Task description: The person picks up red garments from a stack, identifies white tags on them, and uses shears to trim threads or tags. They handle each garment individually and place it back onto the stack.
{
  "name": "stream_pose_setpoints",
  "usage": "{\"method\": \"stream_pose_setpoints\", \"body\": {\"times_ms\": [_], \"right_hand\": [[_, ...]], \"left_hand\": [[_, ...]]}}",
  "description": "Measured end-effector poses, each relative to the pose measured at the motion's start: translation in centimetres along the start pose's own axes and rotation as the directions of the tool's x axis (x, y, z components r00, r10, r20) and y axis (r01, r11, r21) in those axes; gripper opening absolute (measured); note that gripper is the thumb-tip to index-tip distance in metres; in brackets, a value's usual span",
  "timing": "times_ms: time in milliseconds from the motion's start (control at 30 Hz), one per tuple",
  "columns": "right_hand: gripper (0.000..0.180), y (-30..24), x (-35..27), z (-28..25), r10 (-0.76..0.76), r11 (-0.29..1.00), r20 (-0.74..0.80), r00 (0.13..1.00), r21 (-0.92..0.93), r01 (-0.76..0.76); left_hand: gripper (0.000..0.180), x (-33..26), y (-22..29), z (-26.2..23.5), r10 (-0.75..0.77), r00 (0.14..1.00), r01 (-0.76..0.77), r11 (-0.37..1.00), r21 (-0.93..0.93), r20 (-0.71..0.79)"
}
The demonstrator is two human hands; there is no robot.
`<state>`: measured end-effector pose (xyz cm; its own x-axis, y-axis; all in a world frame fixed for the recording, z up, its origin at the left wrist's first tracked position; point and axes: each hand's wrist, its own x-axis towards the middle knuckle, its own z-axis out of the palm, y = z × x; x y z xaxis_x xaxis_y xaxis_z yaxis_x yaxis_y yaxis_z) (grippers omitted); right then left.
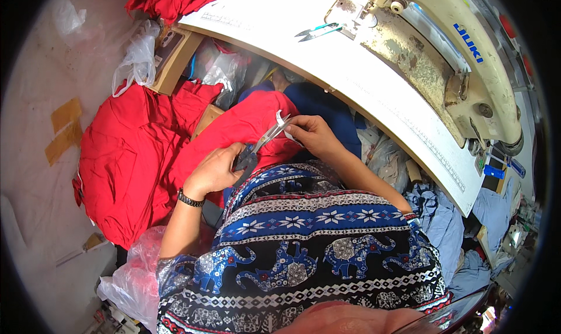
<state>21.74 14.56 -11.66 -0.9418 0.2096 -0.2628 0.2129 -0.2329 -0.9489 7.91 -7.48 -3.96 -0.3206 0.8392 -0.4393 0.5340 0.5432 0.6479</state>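
My left hand (pixel 219 169) grips a pair of scissors (pixel 261 143) whose blades point up and right. My right hand (pixel 312 134) pinches a small white label strip (pixel 282 121) at the scissor tips. Both hands work over red fabric (pixel 234 127) that lies across my lap, above my blue, black and white patterned trousers (pixel 310 240). A dark watch (pixel 190 199) sits on my left wrist.
A white sewing table (pixel 374 77) with a cream sewing machine (pixel 444 59) curves across the upper right; small thread snips (pixel 318 31) lie on it. A red fabric heap (pixel 125 159) lies on the floor to the left. Clear plastic bags (pixel 137 59), a cardboard box (pixel 175 62) and blue cloth (pixel 444 223) surround me.
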Motion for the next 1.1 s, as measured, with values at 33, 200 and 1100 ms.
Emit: {"method": "stream_pose_setpoints", "body": {"times_ms": [33,200,1100], "right_hand": [[0.020,0.2,0.2,-0.1,-0.010,0.999,-0.001,1.000,-0.035,0.010],[0.022,0.1,0.4,0.1,-0.058,0.996,0.006,0.998,-0.067,0.059],[0.049,5.2,1.2,-2.4,0.156,0.735,0.014,0.988,-0.670,-0.107]], "left_hand": [[0.034,0.0,-0.1,0.1,0.012,1.000,-0.012,1.000,0.004,-0.003],[0.036,-0.3,-0.5,0.1,0.022,1.000,-0.022,0.999,0.042,-0.012],[0.034,17.5,7.8,-12.1,0.192,0.851,0.054,0.894,0.445,-0.490]]}}
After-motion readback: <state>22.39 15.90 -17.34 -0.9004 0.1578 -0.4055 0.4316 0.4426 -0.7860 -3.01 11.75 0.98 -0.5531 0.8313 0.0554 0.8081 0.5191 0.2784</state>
